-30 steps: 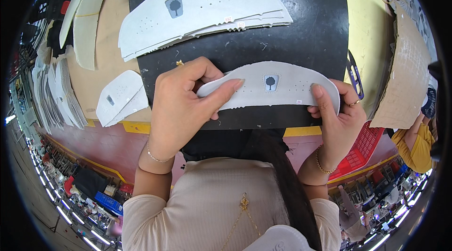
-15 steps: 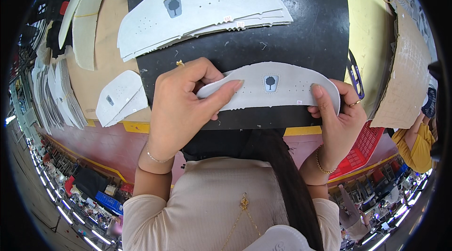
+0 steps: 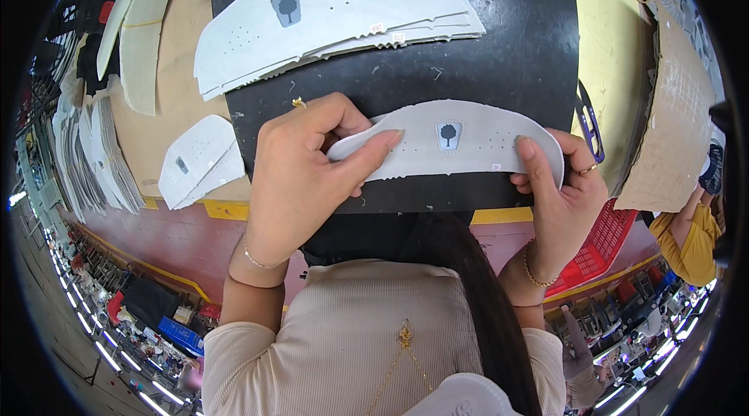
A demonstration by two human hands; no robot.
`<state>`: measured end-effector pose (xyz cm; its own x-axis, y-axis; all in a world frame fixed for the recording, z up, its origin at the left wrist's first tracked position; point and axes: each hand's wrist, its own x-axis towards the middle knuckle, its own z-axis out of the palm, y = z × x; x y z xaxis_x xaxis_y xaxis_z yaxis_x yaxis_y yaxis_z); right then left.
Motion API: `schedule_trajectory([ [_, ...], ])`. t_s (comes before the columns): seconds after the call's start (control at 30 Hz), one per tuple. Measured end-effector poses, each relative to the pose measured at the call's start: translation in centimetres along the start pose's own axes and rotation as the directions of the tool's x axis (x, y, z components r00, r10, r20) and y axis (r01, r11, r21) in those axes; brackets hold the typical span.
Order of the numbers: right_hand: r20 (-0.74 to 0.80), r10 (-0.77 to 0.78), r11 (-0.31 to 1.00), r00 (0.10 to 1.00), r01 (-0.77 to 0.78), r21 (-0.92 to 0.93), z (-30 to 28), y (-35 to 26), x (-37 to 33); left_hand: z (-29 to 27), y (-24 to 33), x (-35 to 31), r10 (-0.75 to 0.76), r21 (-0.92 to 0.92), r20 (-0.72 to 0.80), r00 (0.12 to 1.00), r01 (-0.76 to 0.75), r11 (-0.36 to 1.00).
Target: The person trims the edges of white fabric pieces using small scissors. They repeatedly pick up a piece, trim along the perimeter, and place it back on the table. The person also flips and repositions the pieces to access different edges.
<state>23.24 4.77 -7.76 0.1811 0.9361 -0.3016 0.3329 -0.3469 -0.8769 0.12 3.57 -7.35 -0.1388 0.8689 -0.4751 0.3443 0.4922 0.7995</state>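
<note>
A curved white cut panel (image 3: pixel 417 147), with small punched holes and a stitched grey tree patch (image 3: pixel 449 135), is held up between my two hands over the black mat's near edge. My left hand (image 3: pixel 312 159) pinches its left end, thumb on top and fingers behind. At the right end my right hand (image 3: pixel 558 170) grips it the same way, with the thumb on the face. The panel's ends bend back a little. Beyond it on the mat lies a stack of similar white panels (image 3: pixel 328 22), the top one with a tree patch and holes.
The black mat (image 3: pixel 515 49) covers the table's middle. Purple-handled scissors (image 3: pixel 589 123) lie at its right edge, beside cardboard (image 3: pixel 671 112). At left are a smaller pair of white panels (image 3: pixel 203 162), long cream strips (image 3: pixel 144 42) and stacked pieces (image 3: pixel 101 151). A red basket (image 3: pixel 601 244) stands below right.
Almost nothing differs. The held panel and my left hand have shifted up very slightly; both hands keep the same hold.
</note>
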Motion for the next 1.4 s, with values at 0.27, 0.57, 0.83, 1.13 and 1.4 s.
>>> schedule_trajectory([
  [0.27, 0.004, -0.003, 1.0, 1.0, 0.003, -0.019, 0.04, -0.03, 0.03, -0.01, 0.13, 0.07, 0.003, 0.005, 0.001, 1.0, -0.003, 1.0],
  [0.57, -0.008, -0.018, 0.999, 1.0, 0.017, -0.038, 0.1, 0.03, 0.02, -0.02, 0.23, 0.01, 0.051, 0.043, 0.003, 0.999, -0.051, 0.998],
  [0.83, -0.017, -0.006, 0.999, 1.0, 0.005, -0.031, 0.23, -0.08, 0.02, 0.0, 0.1, 0.02, 0.055, 0.045, -0.004, 0.998, -0.055, 0.997],
  [1.13, -0.013, -0.009, 0.999, 1.0, 0.008, -0.052, 0.18, -0.09, 0.06, 0.1, -0.09, -0.01, 0.015, 0.016, -0.004, 1.0, -0.015, 1.0],
  [1.4, -0.021, -0.004, 0.998, 1.0, 0.003, -0.055, 0.28, -0.08, 0.01, 0.15, -0.03, -0.01, 0.01, 0.008, -0.005, 1.0, -0.01, 1.0],
])
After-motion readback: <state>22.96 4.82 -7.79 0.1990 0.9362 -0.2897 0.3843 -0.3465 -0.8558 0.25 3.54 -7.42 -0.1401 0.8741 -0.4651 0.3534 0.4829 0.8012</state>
